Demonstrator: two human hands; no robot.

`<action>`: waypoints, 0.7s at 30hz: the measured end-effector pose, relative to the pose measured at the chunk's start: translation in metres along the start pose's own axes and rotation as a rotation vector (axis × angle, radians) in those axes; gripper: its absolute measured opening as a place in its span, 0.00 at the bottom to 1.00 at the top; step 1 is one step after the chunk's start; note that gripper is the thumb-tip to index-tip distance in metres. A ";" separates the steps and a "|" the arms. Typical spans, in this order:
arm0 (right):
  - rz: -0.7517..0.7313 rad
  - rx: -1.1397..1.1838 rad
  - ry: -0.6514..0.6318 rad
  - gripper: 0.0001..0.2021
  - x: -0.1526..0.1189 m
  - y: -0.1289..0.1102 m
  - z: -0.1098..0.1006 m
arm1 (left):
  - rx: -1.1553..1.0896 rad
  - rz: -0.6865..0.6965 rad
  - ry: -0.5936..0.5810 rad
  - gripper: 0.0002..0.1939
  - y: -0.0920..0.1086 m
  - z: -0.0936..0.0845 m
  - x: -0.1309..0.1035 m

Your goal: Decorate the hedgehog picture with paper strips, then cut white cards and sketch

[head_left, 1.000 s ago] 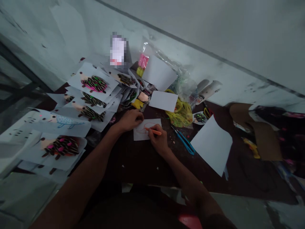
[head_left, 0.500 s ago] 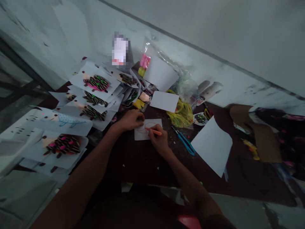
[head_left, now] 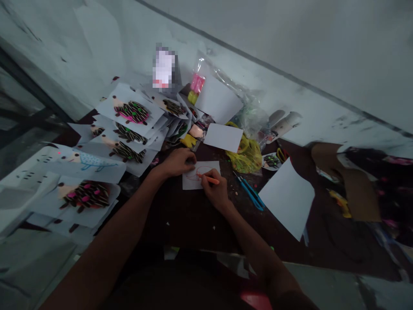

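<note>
A small white paper [head_left: 192, 184] lies on the dark table, with an orange-red curved outline drawn on it. My right hand [head_left: 214, 187] is closed around an orange pen [head_left: 212, 180], its tip touching the paper inside the outline. At the paper's upper left edge rests my left hand [head_left: 179, 162], fingers curled; whether it holds anything is hidden. Scissors with blue handles [head_left: 253, 196] lie to the right of my right hand. Above the small paper is a blank white sheet [head_left: 223, 137], beside a yellow net bag [head_left: 247, 157].
Stacked sheets with hedgehog figures [head_left: 132, 113] cover the left side. A large white sheet [head_left: 288, 198] lies right of the scissors. A lit phone [head_left: 164, 69] leans at the back near a clear plastic bag [head_left: 253, 110]. Brown cardboard [head_left: 361, 189] sits far right.
The pen tip has moved slightly within the drawn outline, where a few more small lines show. My left hand has stayed at the paper's edge.
</note>
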State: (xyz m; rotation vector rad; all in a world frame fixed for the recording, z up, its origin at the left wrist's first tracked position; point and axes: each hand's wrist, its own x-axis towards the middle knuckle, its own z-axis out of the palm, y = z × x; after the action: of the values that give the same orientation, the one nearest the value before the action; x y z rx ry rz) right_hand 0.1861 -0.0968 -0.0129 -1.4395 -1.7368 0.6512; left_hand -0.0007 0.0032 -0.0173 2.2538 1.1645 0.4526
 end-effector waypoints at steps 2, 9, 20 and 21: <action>-0.003 -0.002 0.005 0.11 0.000 0.000 0.000 | 0.006 -0.001 -0.007 0.09 0.000 0.000 0.000; 0.000 -0.008 -0.001 0.11 -0.001 0.000 0.000 | 0.019 -0.004 -0.012 0.10 0.000 0.000 0.001; -0.008 0.033 0.054 0.10 0.000 0.001 -0.001 | 0.013 -0.016 -0.016 0.10 0.000 0.000 0.001; -0.005 0.032 0.050 0.10 0.000 0.001 -0.001 | 0.013 -0.018 -0.017 0.10 0.001 0.000 0.001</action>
State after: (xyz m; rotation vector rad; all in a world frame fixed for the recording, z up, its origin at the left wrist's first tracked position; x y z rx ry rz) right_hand 0.1870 -0.0967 -0.0131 -1.4168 -1.6835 0.6323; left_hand 0.0003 0.0032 -0.0168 2.2523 1.1815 0.4185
